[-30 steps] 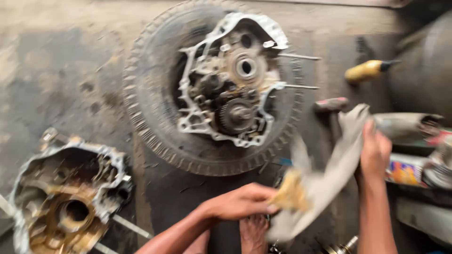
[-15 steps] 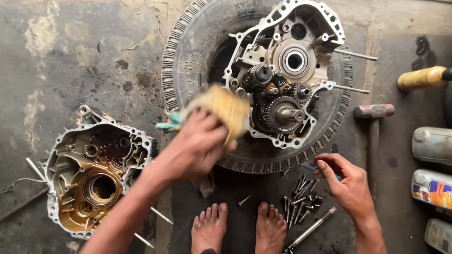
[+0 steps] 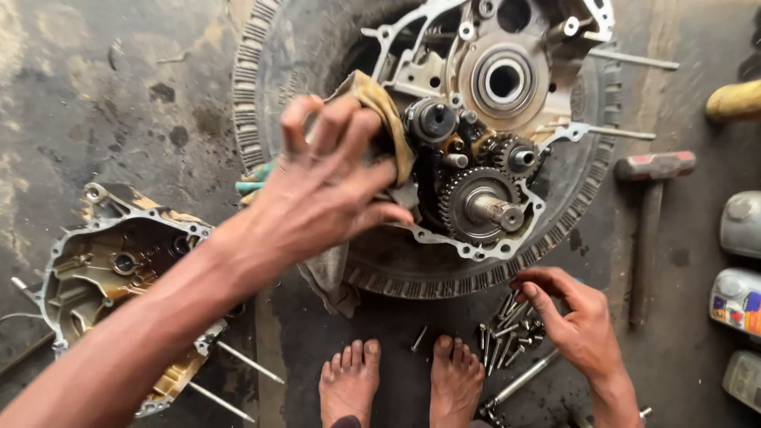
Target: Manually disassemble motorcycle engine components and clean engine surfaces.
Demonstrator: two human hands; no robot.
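My left hand (image 3: 321,194) presses a crumpled, greasy yellow rag (image 3: 379,119) against the cast-metal engine case (image 3: 476,119), its fingers spread over the cloth beside the toothed steel gears (image 3: 476,208). The case rests on a ribbed rubber tyre (image 3: 261,95) on the stained floor. My right hand (image 3: 575,321) curls, fingers half apart, touching a heap of slim bolts (image 3: 507,333)
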